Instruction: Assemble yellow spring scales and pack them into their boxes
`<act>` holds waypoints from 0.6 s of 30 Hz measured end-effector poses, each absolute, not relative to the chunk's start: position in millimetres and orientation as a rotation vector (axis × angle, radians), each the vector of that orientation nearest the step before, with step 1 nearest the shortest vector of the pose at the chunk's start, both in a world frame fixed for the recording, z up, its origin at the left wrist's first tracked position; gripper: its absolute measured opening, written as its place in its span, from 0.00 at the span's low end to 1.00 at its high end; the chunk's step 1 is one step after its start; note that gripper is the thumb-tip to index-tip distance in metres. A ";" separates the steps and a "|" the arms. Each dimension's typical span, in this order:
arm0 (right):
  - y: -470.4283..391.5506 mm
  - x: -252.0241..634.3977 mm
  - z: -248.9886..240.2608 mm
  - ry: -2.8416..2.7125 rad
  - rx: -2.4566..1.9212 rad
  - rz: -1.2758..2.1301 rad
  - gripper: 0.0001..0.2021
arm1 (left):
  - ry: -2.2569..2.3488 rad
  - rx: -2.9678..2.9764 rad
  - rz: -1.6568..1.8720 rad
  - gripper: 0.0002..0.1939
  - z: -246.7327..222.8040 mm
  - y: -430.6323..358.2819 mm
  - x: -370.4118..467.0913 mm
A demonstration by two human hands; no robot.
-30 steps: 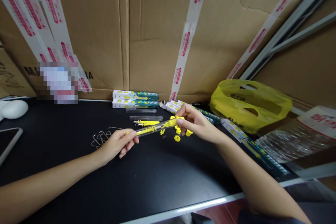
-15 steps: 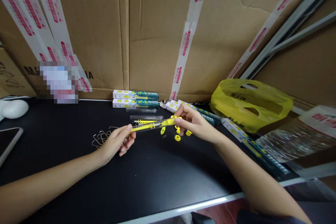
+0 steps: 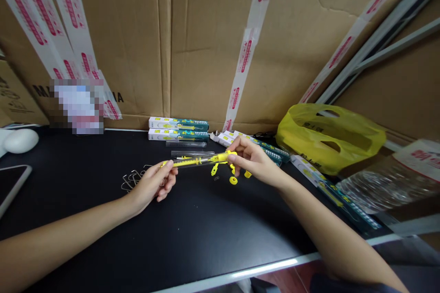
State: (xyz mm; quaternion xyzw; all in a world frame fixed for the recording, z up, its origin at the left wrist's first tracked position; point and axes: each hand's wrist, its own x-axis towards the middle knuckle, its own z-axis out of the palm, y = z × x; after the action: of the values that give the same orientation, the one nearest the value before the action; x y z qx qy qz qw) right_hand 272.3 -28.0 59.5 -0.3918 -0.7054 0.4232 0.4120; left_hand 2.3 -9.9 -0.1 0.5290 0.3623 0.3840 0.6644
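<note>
A clear tube with yellow parts inside (image 3: 197,161) is held nearly level above the black table (image 3: 192,233). My left hand (image 3: 156,185) pinches its left end between thumb and fingers. At the other end, my right hand (image 3: 252,160) grips the yellow end piece. Small yellow parts, among them a ring (image 3: 233,180), lie beneath and beside my right hand, with a small spring (image 3: 216,178) near them. Wire hooks (image 3: 132,178) lie beyond my left hand, partly hidden by it. Behind the held tube are clear tubes (image 3: 187,144) on the table.
Two printed boxes (image 3: 178,135) are stacked at the back, and more boxes (image 3: 333,192) lie to the right. Further right are a yellow plastic bag (image 3: 330,132) and a clear bottle pack (image 3: 385,183). A phone-like device (image 3: 13,185) is at the left edge.
Inside the tube, the yellow and metal parts have shifted left, toward my left hand. Both hands keep their hold and have barely moved.
</note>
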 end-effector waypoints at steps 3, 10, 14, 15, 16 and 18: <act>-28.5 272.5 60.2 -1.778 -0.948 1.098 0.13 | 0.818 1.192 0.862 0.20 0.8 -10.5 2.6; -27.9 272.9 58.6 -1.774 -0.942 1.127 0.13 | 0.792 1.180 0.880 0.14 1.7 -10.0 3.4; -26.0 273.4 57.1 -1.776 -0.958 1.116 0.12 | 0.774 1.148 0.931 0.12 3.2 -11.1 4.3; -25.6 273.7 57.1 -1.776 -0.963 1.110 0.12 | 0.786 1.143 0.944 0.12 3.9 -11.7 4.5; -25.3 274.1 57.2 -1.774 -0.969 1.102 0.13 | 0.799 1.141 0.957 0.13 4.5 -12.3 4.6; -25.0 274.6 57.5 -1.775 -0.977 1.091 0.13 | 0.818 1.146 0.980 0.14 5.3 -13.4 4.7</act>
State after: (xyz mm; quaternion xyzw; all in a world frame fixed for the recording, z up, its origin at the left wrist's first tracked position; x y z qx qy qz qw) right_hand 274.6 -25.0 57.5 -0.3875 -0.7043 0.4328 0.4080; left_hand 4.7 -13.4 5.3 0.5053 0.3605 0.4322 0.6542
